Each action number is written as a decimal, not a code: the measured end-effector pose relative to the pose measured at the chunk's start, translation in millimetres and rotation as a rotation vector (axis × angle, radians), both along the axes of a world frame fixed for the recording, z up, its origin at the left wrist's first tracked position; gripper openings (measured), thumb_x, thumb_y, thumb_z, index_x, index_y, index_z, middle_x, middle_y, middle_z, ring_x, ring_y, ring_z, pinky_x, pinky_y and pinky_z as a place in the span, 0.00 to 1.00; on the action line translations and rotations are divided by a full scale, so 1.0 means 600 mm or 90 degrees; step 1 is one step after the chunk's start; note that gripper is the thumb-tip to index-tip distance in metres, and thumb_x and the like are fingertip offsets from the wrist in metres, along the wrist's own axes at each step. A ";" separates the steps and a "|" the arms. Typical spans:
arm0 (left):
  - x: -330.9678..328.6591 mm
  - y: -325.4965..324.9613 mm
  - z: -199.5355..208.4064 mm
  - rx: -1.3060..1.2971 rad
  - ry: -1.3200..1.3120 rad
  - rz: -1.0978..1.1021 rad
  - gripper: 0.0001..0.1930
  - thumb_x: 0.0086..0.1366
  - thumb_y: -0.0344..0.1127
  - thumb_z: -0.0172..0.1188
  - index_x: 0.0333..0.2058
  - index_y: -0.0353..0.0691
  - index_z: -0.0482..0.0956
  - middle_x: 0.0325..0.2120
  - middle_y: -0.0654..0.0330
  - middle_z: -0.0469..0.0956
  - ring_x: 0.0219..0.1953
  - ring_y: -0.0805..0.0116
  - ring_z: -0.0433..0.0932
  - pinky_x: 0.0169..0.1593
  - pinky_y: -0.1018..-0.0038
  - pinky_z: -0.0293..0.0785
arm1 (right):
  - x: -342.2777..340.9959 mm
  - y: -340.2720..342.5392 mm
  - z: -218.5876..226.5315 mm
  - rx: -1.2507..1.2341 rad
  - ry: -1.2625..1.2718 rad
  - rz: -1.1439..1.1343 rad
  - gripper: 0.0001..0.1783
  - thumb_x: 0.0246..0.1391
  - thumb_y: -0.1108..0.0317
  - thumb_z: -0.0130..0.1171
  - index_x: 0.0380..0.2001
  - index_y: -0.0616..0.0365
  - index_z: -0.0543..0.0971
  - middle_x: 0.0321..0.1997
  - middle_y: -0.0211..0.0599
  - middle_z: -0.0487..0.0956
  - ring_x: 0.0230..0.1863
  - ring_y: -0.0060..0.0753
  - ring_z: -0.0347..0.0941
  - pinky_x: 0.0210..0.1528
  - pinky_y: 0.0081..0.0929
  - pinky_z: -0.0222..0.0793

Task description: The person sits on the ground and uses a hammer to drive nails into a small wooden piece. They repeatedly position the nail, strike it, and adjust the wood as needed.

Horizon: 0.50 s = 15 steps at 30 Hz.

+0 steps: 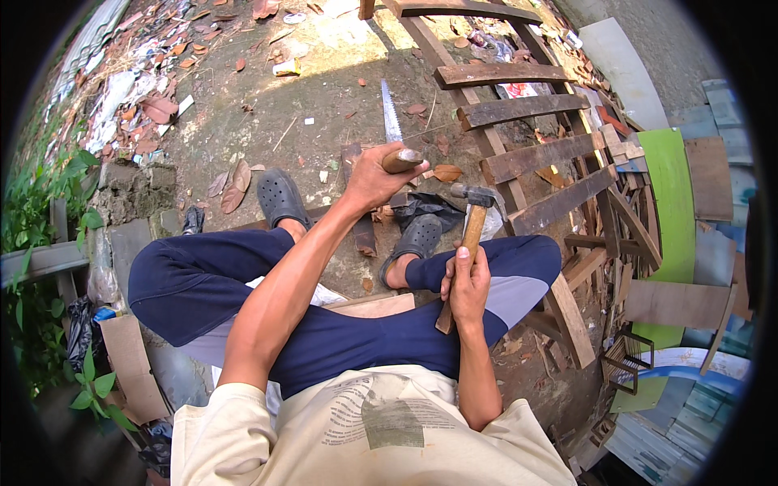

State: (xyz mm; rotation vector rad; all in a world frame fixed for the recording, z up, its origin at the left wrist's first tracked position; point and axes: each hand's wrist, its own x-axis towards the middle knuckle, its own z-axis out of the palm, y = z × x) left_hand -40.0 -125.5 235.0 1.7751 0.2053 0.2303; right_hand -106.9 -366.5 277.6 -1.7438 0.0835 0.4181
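My left hand (374, 180) is closed around a rounded wooden handle, which seems to belong to the hand saw (391, 113) whose toothed blade points away past my fingers; the join is hidden. Beneath that hand runs a narrow dark wooden strip (365, 236) on the ground. Over my right thigh, my right hand (468, 285) grips a hammer (473, 233) by its wooden handle, with the metal head up. Between my legs lies a pale board (373, 306). A black plastic bag (428, 209) rests on the ground between my hands.
A slatted wooden frame (527, 162) stretches along my right, with loose wood around it. Beyond it stand a green panel (666, 235) and a small brown rack (628, 360). Concrete blocks (134, 193) and plants (49, 178) are at left. Litter and leaves (154, 105) cover the far left.
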 end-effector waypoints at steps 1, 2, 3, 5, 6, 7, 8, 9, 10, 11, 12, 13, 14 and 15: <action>0.000 0.000 0.001 -0.004 0.005 -0.001 0.17 0.61 0.49 0.74 0.31 0.40 0.84 0.22 0.60 0.82 0.25 0.73 0.78 0.31 0.69 0.74 | 0.000 0.000 0.000 -0.001 0.001 -0.002 0.22 0.75 0.51 0.47 0.51 0.62 0.71 0.22 0.27 0.68 0.13 0.15 0.64 0.12 0.17 0.58; -0.001 0.000 0.001 0.005 0.003 -0.007 0.16 0.62 0.47 0.73 0.31 0.40 0.83 0.22 0.63 0.80 0.26 0.76 0.76 0.31 0.71 0.72 | 0.000 0.000 0.000 -0.010 0.009 -0.005 0.21 0.75 0.51 0.47 0.50 0.62 0.71 0.22 0.27 0.68 0.13 0.15 0.64 0.12 0.16 0.58; -0.001 0.000 0.001 0.015 0.002 -0.011 0.15 0.63 0.45 0.73 0.32 0.39 0.83 0.23 0.65 0.79 0.26 0.78 0.74 0.30 0.73 0.70 | 0.000 0.000 0.000 0.001 0.002 -0.008 0.21 0.74 0.52 0.48 0.49 0.61 0.71 0.22 0.26 0.68 0.13 0.15 0.64 0.12 0.17 0.59; -0.001 0.001 0.001 0.024 0.000 -0.016 0.14 0.64 0.44 0.72 0.32 0.38 0.83 0.23 0.68 0.78 0.27 0.81 0.72 0.30 0.76 0.69 | 0.000 0.000 0.001 0.006 0.004 -0.017 0.19 0.74 0.53 0.49 0.47 0.61 0.72 0.22 0.25 0.70 0.13 0.14 0.64 0.12 0.17 0.60; -0.001 0.000 0.000 0.021 -0.003 -0.016 0.14 0.64 0.44 0.72 0.32 0.38 0.83 0.23 0.68 0.78 0.27 0.81 0.72 0.31 0.75 0.69 | 0.000 0.000 0.001 0.004 0.003 -0.012 0.20 0.74 0.52 0.48 0.48 0.61 0.72 0.22 0.26 0.69 0.13 0.14 0.64 0.12 0.17 0.59; -0.001 0.000 -0.001 0.019 -0.005 -0.016 0.14 0.64 0.44 0.72 0.32 0.38 0.83 0.23 0.68 0.78 0.27 0.81 0.72 0.31 0.75 0.69 | 0.000 0.000 0.001 0.001 0.002 -0.007 0.21 0.74 0.52 0.48 0.49 0.61 0.71 0.22 0.26 0.68 0.13 0.15 0.64 0.12 0.17 0.59; 0.000 0.000 -0.002 0.018 -0.009 -0.010 0.15 0.63 0.46 0.73 0.32 0.39 0.83 0.23 0.65 0.79 0.26 0.78 0.74 0.30 0.73 0.70 | -0.001 0.001 0.001 -0.008 0.005 -0.005 0.21 0.75 0.51 0.47 0.50 0.62 0.71 0.22 0.26 0.68 0.13 0.15 0.64 0.12 0.16 0.59; 0.000 0.000 -0.002 0.016 -0.012 -0.003 0.16 0.61 0.47 0.74 0.31 0.40 0.84 0.23 0.62 0.80 0.26 0.74 0.76 0.30 0.71 0.72 | -0.001 0.001 0.001 -0.003 0.001 -0.002 0.21 0.75 0.51 0.47 0.50 0.62 0.71 0.22 0.26 0.68 0.13 0.15 0.64 0.12 0.16 0.59; 0.001 -0.001 -0.003 0.016 -0.004 0.003 0.17 0.60 0.49 0.74 0.31 0.41 0.84 0.22 0.59 0.82 0.25 0.71 0.78 0.30 0.68 0.73 | -0.001 0.001 0.001 -0.004 -0.001 -0.001 0.21 0.75 0.51 0.47 0.50 0.62 0.71 0.22 0.26 0.68 0.13 0.15 0.64 0.12 0.16 0.59; 0.001 -0.001 -0.004 0.015 -0.015 0.003 0.17 0.60 0.49 0.74 0.31 0.41 0.84 0.22 0.59 0.82 0.25 0.71 0.78 0.30 0.68 0.73 | -0.001 0.001 0.001 -0.012 0.000 -0.003 0.21 0.75 0.51 0.47 0.50 0.62 0.71 0.22 0.26 0.68 0.13 0.15 0.64 0.12 0.16 0.59; 0.002 -0.002 -0.004 0.014 -0.014 0.002 0.17 0.60 0.50 0.74 0.31 0.41 0.84 0.22 0.59 0.82 0.25 0.72 0.78 0.30 0.68 0.73 | -0.001 0.001 0.001 -0.010 -0.002 -0.001 0.21 0.75 0.51 0.47 0.50 0.62 0.71 0.22 0.26 0.68 0.13 0.15 0.64 0.12 0.16 0.58; 0.002 -0.002 -0.005 0.014 -0.013 0.000 0.17 0.60 0.50 0.74 0.31 0.41 0.84 0.22 0.60 0.81 0.25 0.72 0.78 0.30 0.68 0.73 | -0.001 0.001 0.001 -0.014 -0.002 0.000 0.21 0.75 0.51 0.47 0.50 0.62 0.71 0.22 0.26 0.68 0.13 0.15 0.64 0.12 0.16 0.58; 0.002 -0.002 -0.005 0.010 -0.018 0.001 0.17 0.60 0.50 0.74 0.31 0.40 0.84 0.22 0.60 0.81 0.25 0.72 0.77 0.30 0.68 0.73 | -0.001 0.001 0.001 -0.024 -0.001 -0.001 0.21 0.74 0.51 0.47 0.50 0.62 0.71 0.22 0.26 0.68 0.13 0.15 0.64 0.12 0.16 0.58; 0.002 -0.003 -0.005 0.006 -0.023 0.002 0.18 0.60 0.50 0.74 0.31 0.40 0.84 0.22 0.60 0.81 0.25 0.72 0.77 0.30 0.68 0.73 | -0.001 0.001 0.001 -0.016 -0.003 0.000 0.22 0.74 0.51 0.47 0.50 0.62 0.71 0.22 0.26 0.68 0.13 0.15 0.64 0.12 0.16 0.58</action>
